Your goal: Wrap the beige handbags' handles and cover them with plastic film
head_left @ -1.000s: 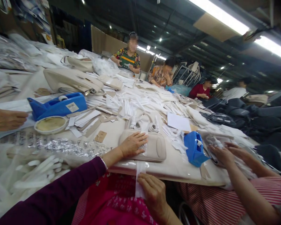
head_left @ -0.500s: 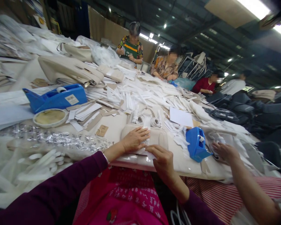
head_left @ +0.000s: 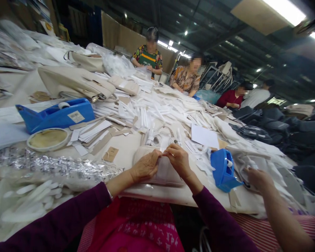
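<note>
Across the near edge of the worktable (head_left: 124, 143), as recorded by the head camera, a flat beige bag (head_left: 177, 175) lay directly before the wearer. Its form was a low rectangle with rounded corners, its surface smooth and plain. A narrow white strip (head_left: 162, 142) extended from it between two pale rolled straps (head_left: 154, 140), coiled in small rings just beyond its far edge.

The left hand (head_left: 147, 165) rested over the bag, its fingers curled toward the strip; whether they gripped it could not be told. The right hand (head_left: 179, 159) met it there, thumb and fingers closed on the strip in a pinch.

To the left stood a glossy blue tape dispenser (head_left: 56, 115) with a barcode label, behind a round shallow dish (head_left: 47, 149) with a white rim and yellowish interior. Nearer lay a brown card tag (head_left: 110, 154), crinkled clear plastic film (head_left: 52, 161) and rounded whitish tubes (head_left: 39, 201). To the right, a second blue dispenser (head_left: 224, 171) stood near a smooth white sheet (head_left: 204, 135); beyond it, a co-worker's hand (head_left: 259, 179) touched pale material. Loose white paper strips (head_left: 157, 113) covered the table's middle.
</note>
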Motion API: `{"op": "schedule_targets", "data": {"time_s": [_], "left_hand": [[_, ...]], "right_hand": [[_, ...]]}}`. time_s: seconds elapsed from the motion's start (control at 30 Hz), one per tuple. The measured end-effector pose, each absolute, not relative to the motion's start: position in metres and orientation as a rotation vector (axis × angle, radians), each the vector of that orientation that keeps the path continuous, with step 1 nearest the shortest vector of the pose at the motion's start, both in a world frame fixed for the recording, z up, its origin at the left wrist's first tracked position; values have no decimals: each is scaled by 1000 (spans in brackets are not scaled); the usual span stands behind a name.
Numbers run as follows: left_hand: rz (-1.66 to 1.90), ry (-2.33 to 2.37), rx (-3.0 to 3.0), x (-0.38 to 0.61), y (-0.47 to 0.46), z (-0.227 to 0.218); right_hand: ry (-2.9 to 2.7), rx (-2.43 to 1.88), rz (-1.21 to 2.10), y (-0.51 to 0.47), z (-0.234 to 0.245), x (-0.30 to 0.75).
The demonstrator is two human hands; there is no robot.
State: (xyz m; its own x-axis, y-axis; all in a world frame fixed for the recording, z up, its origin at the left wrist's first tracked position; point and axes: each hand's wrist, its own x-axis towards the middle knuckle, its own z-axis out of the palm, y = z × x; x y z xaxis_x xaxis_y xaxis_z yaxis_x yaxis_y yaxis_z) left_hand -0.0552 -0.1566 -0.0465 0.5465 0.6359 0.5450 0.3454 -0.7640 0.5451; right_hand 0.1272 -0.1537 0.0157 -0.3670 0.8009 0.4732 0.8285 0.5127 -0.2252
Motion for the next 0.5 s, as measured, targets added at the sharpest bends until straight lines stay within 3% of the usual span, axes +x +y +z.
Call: {"op": "schedule_targets", "data": {"time_s": [0.5], "left_hand": [[884, 894, 2543, -51, -159, -41]], "right_hand": [[-2328, -1612, -215, -134, 5, 128]]}}
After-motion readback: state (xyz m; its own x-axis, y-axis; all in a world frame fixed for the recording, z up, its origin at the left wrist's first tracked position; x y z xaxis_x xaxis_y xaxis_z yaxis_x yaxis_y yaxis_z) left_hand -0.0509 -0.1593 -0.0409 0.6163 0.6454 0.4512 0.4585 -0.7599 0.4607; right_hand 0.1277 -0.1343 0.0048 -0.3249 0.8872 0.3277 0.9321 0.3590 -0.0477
